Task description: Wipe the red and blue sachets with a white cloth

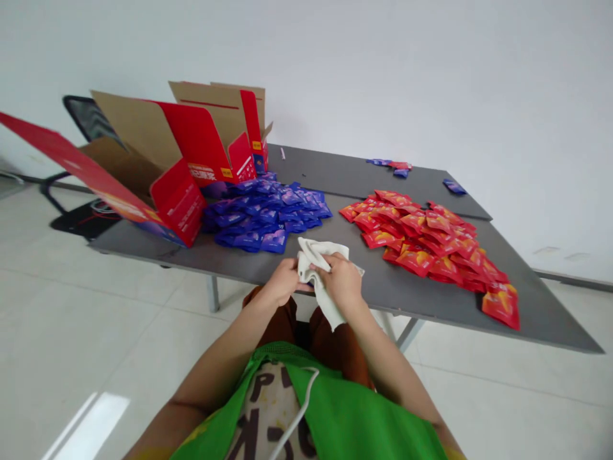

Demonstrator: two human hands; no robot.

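At the front edge of the table, my right hand (345,281) grips a crumpled white cloth (325,248), one end of which hangs down past the edge. My left hand (286,281) is closed at the cloth's left side, its fingers reaching underneath. Between those fingers and the cloth shows a dark blue sliver, which looks like a blue packet mostly hidden by the cloth. Just beyond my hands lies a heap of blue packets (274,211). Farther right spreads a larger heap of red packets (426,236).
Open red cartons (179,201) with raised flaps stand on the left of the grey table (330,172). Behind them is a black chair (79,217). Several packets (400,167) lie near the back edge, and a single blue packet (454,186) lies at the back right.
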